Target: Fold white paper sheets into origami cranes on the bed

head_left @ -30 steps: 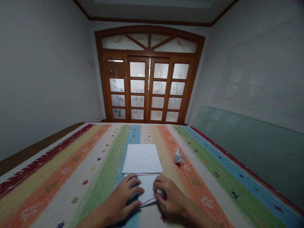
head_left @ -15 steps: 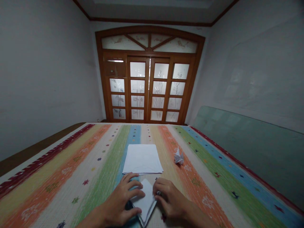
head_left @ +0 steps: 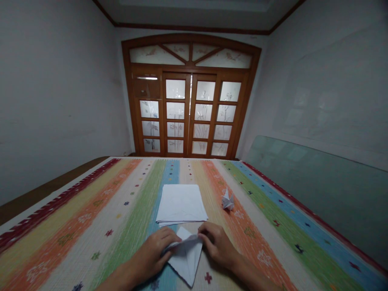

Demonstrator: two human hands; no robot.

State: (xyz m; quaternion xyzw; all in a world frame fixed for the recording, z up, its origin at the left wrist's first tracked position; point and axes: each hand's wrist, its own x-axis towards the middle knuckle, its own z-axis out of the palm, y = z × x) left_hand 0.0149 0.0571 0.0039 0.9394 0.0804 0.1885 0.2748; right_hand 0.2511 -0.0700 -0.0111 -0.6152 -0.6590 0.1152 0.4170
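Both hands are right on the paper now! The left hand (head_left: 150,252) and the right hand (head_left: 217,244) sit close together, with a folded sheet of white paper (head_left: 185,258) between them. The left fingers (head_left: 165,239) are closed up and curled over the sheet's upper left side, gripping a long folded flap. Over on the other side, the right fingers (head_left: 209,236) are bunched narrow, pinching the flap's right end. That flap stretches across the top of the sheet from one hand to the other, and the thumbs are too hidden to call.

The sheet makes a kite shape, its long point aimed back toward the person and down by the striped woven cover (head_left: 91,242). Just beyond it, with hardly a gap, lies a neat stack of white paper squares (head_left: 181,204), slightly uneven at the near edge. Off to the right of that stack, well clear of both hands, a small white origami figure (head_left: 228,201) stands on the yellow and orange stripes.

Beyond the cover rises a wooden double door (head_left: 189,113) with frosted, plant-patterned panes, and a large pane of greenish glass (head_left: 318,194) leans along the right side.
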